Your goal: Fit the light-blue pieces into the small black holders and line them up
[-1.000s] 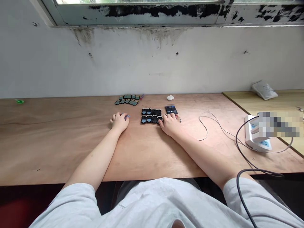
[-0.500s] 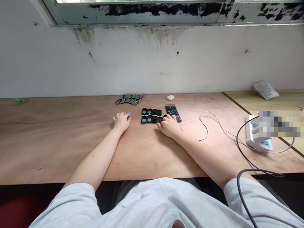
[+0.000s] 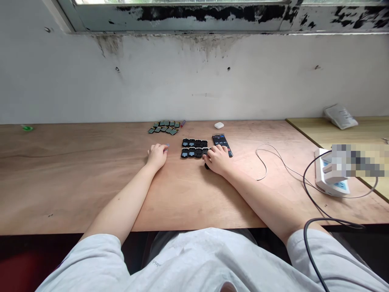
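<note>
Two bare forearms reach forward from white sleeves across the wooden tabletop (image 3: pixel 91 182), angling inward so that the hands lie fairly close together beyond its near edge. The left hand (image 3: pixel 157 157) is palm down, knuckles up and fingers curled forward; its grip is narrow, closed around a small bluish piece (image 3: pixel 167 144) that peeks out past the fingertips, most of it hidden. The right hand (image 3: pixel 218 159) is also palm down, wrist low, its fingers bent and spread over the right end of the front row of black pieces (image 3: pixel 198 153) and the lower part of the phone (image 3: pixel 221 140). By its thumb shows a dark piece (image 3: pixel 207 166), partly covered, on the near side of that row; whether thumb and fingers pinch it or merely rest against it, I cannot tell. Just behind the front row runs a back row of black pieces (image 3: pixel 198 143), and in both rows the two leftmost pieces carry pale blue inserts. Farther back, near the wall, flat greenish squares (image 3: pixel 164 129) lie clustered beside a slim purple item (image 3: pixel 182 123), with a white case (image 3: pixel 219 125) behind the phone.
</note>
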The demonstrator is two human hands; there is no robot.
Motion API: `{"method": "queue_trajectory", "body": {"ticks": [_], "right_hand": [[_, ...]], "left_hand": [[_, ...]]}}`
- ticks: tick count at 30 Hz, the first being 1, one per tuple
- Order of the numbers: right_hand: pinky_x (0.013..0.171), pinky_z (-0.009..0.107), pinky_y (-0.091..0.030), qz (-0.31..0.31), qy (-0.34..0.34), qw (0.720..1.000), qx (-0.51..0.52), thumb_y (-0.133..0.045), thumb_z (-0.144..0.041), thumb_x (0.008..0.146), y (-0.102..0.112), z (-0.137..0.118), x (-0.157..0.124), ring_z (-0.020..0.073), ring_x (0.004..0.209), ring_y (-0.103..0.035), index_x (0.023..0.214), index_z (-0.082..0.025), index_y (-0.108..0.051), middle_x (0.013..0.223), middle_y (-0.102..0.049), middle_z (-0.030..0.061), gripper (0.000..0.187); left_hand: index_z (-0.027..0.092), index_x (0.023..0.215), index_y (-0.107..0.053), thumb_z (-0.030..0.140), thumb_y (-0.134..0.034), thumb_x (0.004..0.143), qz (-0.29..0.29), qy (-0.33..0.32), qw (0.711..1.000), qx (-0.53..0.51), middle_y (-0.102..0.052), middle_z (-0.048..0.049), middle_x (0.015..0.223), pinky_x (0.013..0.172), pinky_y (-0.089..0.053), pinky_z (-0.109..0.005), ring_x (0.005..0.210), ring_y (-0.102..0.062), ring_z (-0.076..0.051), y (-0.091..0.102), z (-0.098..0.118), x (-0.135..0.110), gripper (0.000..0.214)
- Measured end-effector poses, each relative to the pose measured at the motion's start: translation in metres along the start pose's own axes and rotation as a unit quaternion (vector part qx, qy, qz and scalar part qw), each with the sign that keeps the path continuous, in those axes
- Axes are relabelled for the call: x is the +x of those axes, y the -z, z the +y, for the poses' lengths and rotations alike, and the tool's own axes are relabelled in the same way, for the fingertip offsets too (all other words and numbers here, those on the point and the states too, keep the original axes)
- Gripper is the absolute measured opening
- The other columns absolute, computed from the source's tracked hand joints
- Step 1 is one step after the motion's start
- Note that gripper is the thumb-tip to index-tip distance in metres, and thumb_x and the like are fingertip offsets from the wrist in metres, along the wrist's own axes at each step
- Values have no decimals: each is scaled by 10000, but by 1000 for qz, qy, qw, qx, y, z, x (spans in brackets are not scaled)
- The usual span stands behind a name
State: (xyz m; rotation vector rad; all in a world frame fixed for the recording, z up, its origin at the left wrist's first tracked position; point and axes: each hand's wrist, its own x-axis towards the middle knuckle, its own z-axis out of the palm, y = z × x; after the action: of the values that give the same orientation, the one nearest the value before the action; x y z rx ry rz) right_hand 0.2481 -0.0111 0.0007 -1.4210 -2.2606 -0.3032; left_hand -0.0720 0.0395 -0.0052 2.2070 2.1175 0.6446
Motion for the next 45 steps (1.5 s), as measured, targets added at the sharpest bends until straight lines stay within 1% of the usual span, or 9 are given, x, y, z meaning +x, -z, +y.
{"method": "queue_trajectory", "body": {"ticks": [4, 8, 11, 15, 17, 22, 31, 36, 45], "right_hand": [[898, 451, -355, 4, 62, 998, 28, -469, -366, 1069, -1, -1, -1, 285, 965, -513, 701, -197, -725, 819, -676, 123, 479], [842, 416, -363, 2, 179, 982, 66, -525, -331, 1048, 1, -5, -3, 238, 877, -507, 618, -186, -685, 727, -643, 89, 482], [821, 391, -386, -7, 244, 962, 124, -575, -320, 1022, 5, -8, -5, 222, 877, -529, 657, -188, -677, 798, -669, 80, 401], [906, 403, -440, -16, 279, 938, 207, -655, -320, 967, 7, -11, -7, 245, 1028, -591, 828, -198, -711, 1098, -708, 101, 193], [923, 398, -467, -38, 287, 928, 234, -669, -310, 953, 7, -13, -8, 246, 1061, -614, 955, -198, -729, 1197, -694, 110, 126], [916, 407, -508, -65, 280, 928, 237, -681, -340, 951, 4, -13, -8, 259, 1050, -637, 1123, -201, -741, 1213, -673, 128, 229], [858, 380, -563, -38, 244, 933, 261, -648, -188, 926, -5, -8, -7, 243, 987, -633, 1008, -185, -723, 1105, -664, 128, 111], [864, 375, -579, -40, 230, 933, 274, -664, -185, 923, -8, -7, -7, 238, 1007, -638, 957, -191, -711, 1119, -660, 122, 59], [883, 378, -585, -55, 236, 924, 296, -657, -247, 970, -12, -5, -6, 238, 1033, -655, 997, -196, -721, 1161, -669, 119, 86]], "left_hand": [[235, 1036, -760, 231, -553, 932, 31, -16, 999, -15, -660, -133, 1125, 966, -448, -512, 1185, -533, -361, -2, -2, 0, 232], [204, 1009, -731, 210, -540, 940, 118, -62, 987, -88, -661, -122, 1076, 967, -479, -467, 1085, -581, -309, -1, -3, 1, 204], [191, 1069, -698, 231, -509, 987, 156, -129, 966, -162, -670, -95, 1055, 898, -523, -383, 955, -626, -233, 2, 2, -2, 210], [193, 1111, -685, 285, -537, 1016, 154, -198, 946, -207, -687, -77, 1042, 839, -546, -336, 897, -656, -195, 2, 17, -12, 198], [196, 1088, -688, 291, -550, 1022, 140, -238, 935, -222, -696, -67, 1008, 832, -548, -330, 889, -663, -189, 1, 27, -19, 180], [203, 1045, -695, 288, -560, 1027, 50, -314, 917, -242, -708, -53, 980, 789, -547, -303, 887, -669, -175, 0, 48, -37, 160], [201, 985, -702, 278, -589, 1000, -91, -345, 898, -259, -716, -47, 953, 755, -561, -292, 838, -671, -165, -3, 63, -51, 138], [216, 1002, -727, 264, -625, 989, -95, -376, 885, -259, -751, -44, 984, 814, -563, -320, 912, -686, -187, -8, 64, -54, 113], [223, 981, -753, 258, -621, 1005, -38, -428, 861, -272, -767, -52, 981, 856, -568, -354, 936, -687, -197, -10, 72, -55, 138]]}}
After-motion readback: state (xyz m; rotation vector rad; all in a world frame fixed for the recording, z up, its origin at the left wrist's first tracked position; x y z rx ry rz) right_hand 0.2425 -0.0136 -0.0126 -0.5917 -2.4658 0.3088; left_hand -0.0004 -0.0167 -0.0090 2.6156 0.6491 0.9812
